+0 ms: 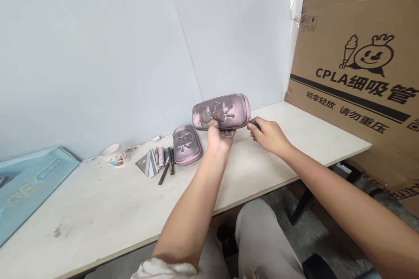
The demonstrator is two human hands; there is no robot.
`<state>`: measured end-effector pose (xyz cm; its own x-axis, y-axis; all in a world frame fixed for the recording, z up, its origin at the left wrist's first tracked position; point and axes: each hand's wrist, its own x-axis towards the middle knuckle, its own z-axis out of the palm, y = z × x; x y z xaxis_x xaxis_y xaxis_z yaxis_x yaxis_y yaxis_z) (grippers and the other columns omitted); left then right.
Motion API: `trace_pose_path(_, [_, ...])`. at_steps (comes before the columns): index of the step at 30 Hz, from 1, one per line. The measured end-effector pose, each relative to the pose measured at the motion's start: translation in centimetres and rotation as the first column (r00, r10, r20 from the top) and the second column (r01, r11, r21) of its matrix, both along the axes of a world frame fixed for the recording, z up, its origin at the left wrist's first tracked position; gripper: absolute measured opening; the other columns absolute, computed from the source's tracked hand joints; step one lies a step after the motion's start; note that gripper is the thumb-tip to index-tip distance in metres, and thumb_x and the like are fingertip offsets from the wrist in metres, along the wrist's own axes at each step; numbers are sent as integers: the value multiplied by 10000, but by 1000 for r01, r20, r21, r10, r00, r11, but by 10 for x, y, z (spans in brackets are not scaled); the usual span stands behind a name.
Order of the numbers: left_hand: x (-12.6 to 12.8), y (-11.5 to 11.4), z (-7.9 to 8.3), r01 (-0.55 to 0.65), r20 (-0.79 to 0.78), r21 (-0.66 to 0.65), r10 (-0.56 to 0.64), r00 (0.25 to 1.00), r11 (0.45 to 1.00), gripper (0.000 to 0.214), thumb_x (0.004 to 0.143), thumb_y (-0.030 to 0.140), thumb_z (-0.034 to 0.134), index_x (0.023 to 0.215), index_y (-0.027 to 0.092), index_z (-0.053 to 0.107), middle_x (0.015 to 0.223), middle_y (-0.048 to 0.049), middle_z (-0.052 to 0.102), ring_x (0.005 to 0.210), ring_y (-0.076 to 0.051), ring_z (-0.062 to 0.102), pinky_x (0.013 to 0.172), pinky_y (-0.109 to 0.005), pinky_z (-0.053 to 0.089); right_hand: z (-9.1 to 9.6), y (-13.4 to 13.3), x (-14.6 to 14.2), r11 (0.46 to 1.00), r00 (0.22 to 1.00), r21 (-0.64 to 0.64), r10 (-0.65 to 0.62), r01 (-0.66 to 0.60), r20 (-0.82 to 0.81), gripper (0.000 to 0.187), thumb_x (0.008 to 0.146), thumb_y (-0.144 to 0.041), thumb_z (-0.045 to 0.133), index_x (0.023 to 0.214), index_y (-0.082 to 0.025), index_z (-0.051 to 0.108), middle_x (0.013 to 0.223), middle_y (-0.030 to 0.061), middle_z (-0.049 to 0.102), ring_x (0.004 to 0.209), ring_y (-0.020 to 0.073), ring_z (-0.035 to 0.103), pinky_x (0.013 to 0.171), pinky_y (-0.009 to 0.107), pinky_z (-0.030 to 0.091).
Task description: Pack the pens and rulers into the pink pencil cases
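My left hand (221, 136) grips the lower edge of a pink and grey hard-shell pencil case (221, 112), which has a raised cartoon design and is held up above the table. At the case's right end, my right hand (266, 135) pinches what looks like its zipper pull. A second, smaller pink hard-shell case (187, 144) lies flat on the table to the left of my left hand. Beside it lie several pens and markers (165, 165) and a grey set square (147, 163).
A white table (98, 200) stands against a white wall. A printed paper cup (113, 155) lies at the back, and a flat teal box (32, 187) sits at the left. A large cardboard carton (353, 52) rises at the right end.
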<state>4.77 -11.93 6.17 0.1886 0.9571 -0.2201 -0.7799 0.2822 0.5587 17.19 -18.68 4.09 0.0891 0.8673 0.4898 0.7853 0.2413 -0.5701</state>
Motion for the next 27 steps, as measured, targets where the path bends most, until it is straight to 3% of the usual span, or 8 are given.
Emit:
trace_pose_path(6, [3, 3, -5, 9, -14, -72, -10, 1000, 997, 239, 902, 274, 406, 1076, 221, 562, 1065, -53, 649, 893, -159, 634, 749, -307, 545, -17, -3, 15, 993, 995, 105, -41, 51, -94, 287, 842, -401, 466, 1019, -179, 499, 862, 44, 658, 705, 155, 613, 638, 263, 424])
trace_pose_path(9, [6, 1, -3, -4, -17, -89, 3, 1000, 996, 195, 898, 247, 420, 1015, 213, 573, 1036, -42, 656, 840, -142, 637, 741, -292, 546, -21, -6, 19, 989, 986, 126, -94, 77, 141, 259, 902, -349, 359, 873, -175, 549, 751, 47, 656, 673, 164, 611, 591, 257, 386])
trace_pose_path(13, [19, -14, 3, -34, -6, -53, 34, 999, 998, 193, 907, 217, 396, 981, 210, 575, 994, -28, 664, 813, -125, 636, 726, -261, 538, -34, -11, 8, 944, 820, 280, -295, 173, 491, 325, 907, -245, 309, 757, -156, 583, 661, 85, 634, 597, 187, 587, 514, 279, 312])
trace_pose_path(17, [34, -26, 7, -5, -79, -5, 5, 997, 1000, 198, 907, 196, 382, 930, 196, 579, 912, -31, 673, 789, -125, 636, 703, -245, 529, -55, -11, -8, 959, 807, 256, -246, 122, 536, 299, 841, -97, 329, 772, -144, 616, 642, 106, 634, 589, 192, 587, 513, 285, 331])
trace_pose_path(19, [36, -23, 5, 21, -135, 4, -20, 991, 1000, 177, 898, 180, 399, 888, 187, 575, 858, -25, 669, 742, -117, 630, 698, -244, 525, -63, -9, -1, 981, 869, 158, -171, 109, 464, 278, 830, -115, 357, 822, -145, 633, 672, 117, 651, 601, 199, 595, 529, 290, 365])
trace_pose_path(22, [35, -11, -5, 90, -236, -26, -94, 967, 996, 143, 885, 177, 424, 859, 185, 564, 795, -10, 657, 682, -110, 621, 703, -255, 524, -66, -7, 30, 999, 994, 1, -44, 44, 101, 288, 861, -237, 360, 880, -172, 640, 725, 110, 671, 666, 216, 618, 606, 329, 446])
trace_pose_path(24, [39, -4, -16, 145, -308, -62, -157, 938, 988, 140, 881, 186, 422, 879, 190, 562, 791, -12, 655, 694, -121, 629, 711, -267, 523, -59, -10, 49, 1000, 982, -17, 6, -10, -189, 397, 913, -334, 245, 1032, -193, 596, 863, 100, 682, 769, 214, 637, 670, 358, 489])
trace_pose_path(27, [55, -4, -29, 189, -395, -52, -194, 898, 981, 185, 890, 271, 406, 950, 193, 563, 856, -43, 669, 756, -148, 645, 719, -279, 517, -41, -18, 58, 995, 860, 9, 92, -101, -502, 478, 920, -468, 200, 1286, -235, 401, 1209, 90, 578, 1036, 191, 589, 839, 374, 487])
